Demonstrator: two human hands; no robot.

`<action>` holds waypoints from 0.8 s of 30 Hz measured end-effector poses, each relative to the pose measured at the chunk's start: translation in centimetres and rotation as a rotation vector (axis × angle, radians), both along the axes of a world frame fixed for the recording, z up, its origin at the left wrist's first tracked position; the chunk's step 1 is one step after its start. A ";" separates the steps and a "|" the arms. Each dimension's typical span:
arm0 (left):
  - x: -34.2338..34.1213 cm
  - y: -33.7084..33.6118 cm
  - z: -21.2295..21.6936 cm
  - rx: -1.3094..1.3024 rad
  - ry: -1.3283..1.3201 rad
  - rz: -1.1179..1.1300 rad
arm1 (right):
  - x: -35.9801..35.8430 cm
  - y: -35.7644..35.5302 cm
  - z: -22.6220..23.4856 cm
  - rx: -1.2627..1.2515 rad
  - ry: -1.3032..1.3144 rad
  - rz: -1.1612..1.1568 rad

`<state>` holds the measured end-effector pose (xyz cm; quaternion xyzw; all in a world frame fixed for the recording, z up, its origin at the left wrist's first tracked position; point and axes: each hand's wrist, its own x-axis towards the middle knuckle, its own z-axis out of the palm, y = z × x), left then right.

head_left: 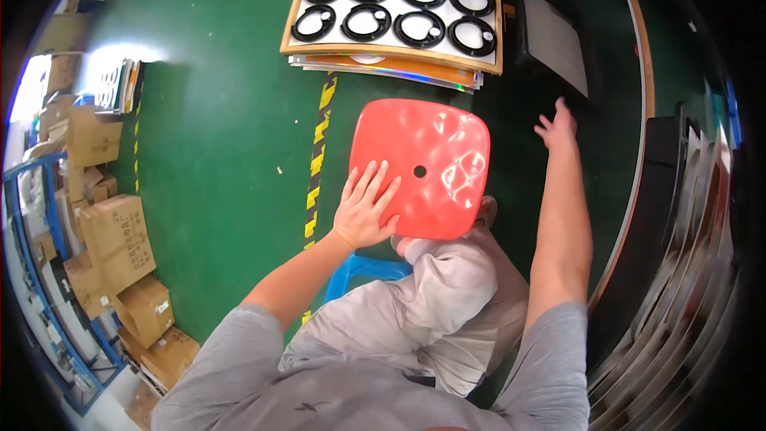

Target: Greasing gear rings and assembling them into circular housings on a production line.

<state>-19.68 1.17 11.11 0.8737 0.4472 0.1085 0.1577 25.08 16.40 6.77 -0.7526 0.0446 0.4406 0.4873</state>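
Observation:
A red plastic stool (447,140) with a rounded square seat and a small hole in its middle stands in front of my knees. My left hand (369,206) lies flat on the near left part of its seat, fingers spread. Out to the right, my right hand (561,125) is stretched forward with its fingers apart and nothing in it. It is nearest to a dark box-like thing with a grey panel (554,40), and I cannot tell whether the fingertips touch it. Part of a blue plastic stool (351,270) shows beneath me.
Ahead is a wood-edged tray (391,49) bearing several rows of black rings, stacked over orange and white boards (399,72). Yellow-black tape (319,140) runs along the green floor. Cardboard boxes (116,239) and a blue rack stand left; stacked sheets (686,271) fill the right.

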 end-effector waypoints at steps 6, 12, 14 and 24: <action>0.3 -0.2 -0.1 0.042 -0.029 -0.021 | -5.5 -12.7 -0.2 0.068 -0.029 0.025; 0.0 -0.9 -0.3 0.072 0.016 -0.025 | -11.8 -22.2 8.7 0.229 -0.154 0.117; -0.4 -1.1 -0.8 0.080 0.044 -0.039 | -13.6 -24.2 12.3 0.265 -0.186 0.150; -2.6 -0.5 4.5 -0.078 -0.231 0.230 | -13.5 -29.2 17.0 0.369 -0.179 0.204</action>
